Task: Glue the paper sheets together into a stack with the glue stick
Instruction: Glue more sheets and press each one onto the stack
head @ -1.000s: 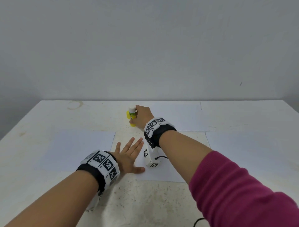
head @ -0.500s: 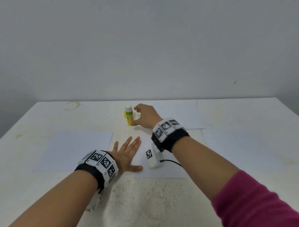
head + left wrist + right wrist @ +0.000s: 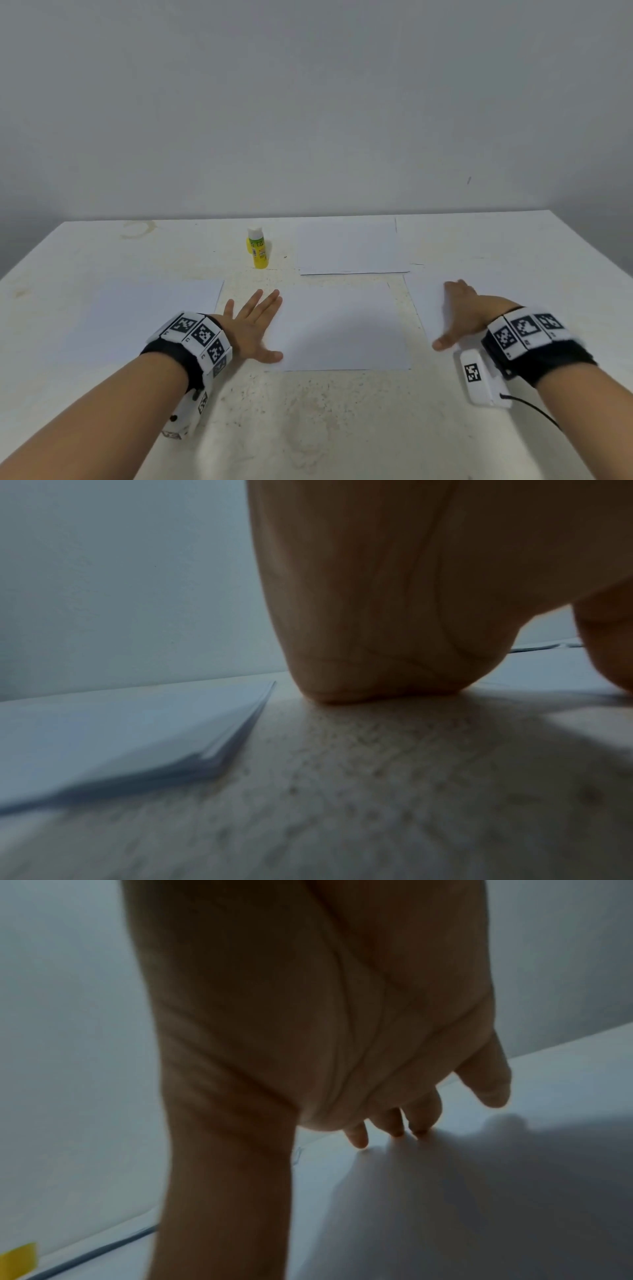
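The yellow glue stick [image 3: 258, 249] with a white cap stands upright and alone at the back of the table. My left hand [image 3: 254, 325] lies flat with spread fingers on the left edge of the middle paper sheet [image 3: 346, 329]. In the left wrist view the heel of the palm [image 3: 377, 656] rests on the tabletop. My right hand [image 3: 459, 310] is open over the right paper sheet [image 3: 424, 301], and its fingertips [image 3: 356, 1139] touch the paper. Two more sheets lie at the left [image 3: 144, 315] and at the back [image 3: 349, 250].
The white speckled table [image 3: 308, 428] ends at a plain grey wall. A thin stack of paper [image 3: 120, 737] lies left of my left palm. A black cable [image 3: 534, 409] trails from the right wrist camera. A faint ring stain [image 3: 137, 229] marks the back left.
My right hand let go of the glue stick and swung right and toward me onto the right sheet. The glue stick stays standing. The left hand has not moved.
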`<move>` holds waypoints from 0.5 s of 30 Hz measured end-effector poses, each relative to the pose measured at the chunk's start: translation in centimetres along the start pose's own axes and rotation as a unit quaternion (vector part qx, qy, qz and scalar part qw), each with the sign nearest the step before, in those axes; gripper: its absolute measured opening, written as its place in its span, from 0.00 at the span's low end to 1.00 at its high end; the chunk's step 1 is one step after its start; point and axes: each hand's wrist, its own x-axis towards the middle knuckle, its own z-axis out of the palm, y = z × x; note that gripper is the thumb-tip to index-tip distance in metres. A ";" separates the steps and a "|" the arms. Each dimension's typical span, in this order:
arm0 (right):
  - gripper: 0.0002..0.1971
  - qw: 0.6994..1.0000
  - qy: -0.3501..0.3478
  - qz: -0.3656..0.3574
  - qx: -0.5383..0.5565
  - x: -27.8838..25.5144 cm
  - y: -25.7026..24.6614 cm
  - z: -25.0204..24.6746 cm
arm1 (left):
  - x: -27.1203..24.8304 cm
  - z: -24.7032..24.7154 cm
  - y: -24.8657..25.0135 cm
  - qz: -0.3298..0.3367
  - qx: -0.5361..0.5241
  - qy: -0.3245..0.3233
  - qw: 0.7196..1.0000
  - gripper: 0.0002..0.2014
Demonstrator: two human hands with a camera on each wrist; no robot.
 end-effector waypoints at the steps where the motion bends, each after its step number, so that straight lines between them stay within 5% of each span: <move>1: 0.68 1.000 0.000 -0.005 0.009 -0.1 0.2 0.2 | 0.0 0.1 0.0 -0.002 0.002 0.002 1.000 0.62; 8: 0.61 0.998 0.016 -0.033 0.054 -0.1 0.7 0.3 | 0.2 0.4 0.0 -0.001 -0.011 0.016 1.000 0.54; 15: 0.44 0.996 0.036 -0.050 0.070 -1.2 1.0 -0.3 | 0.3 0.3 -0.2 0.016 -0.002 0.008 1.000 0.77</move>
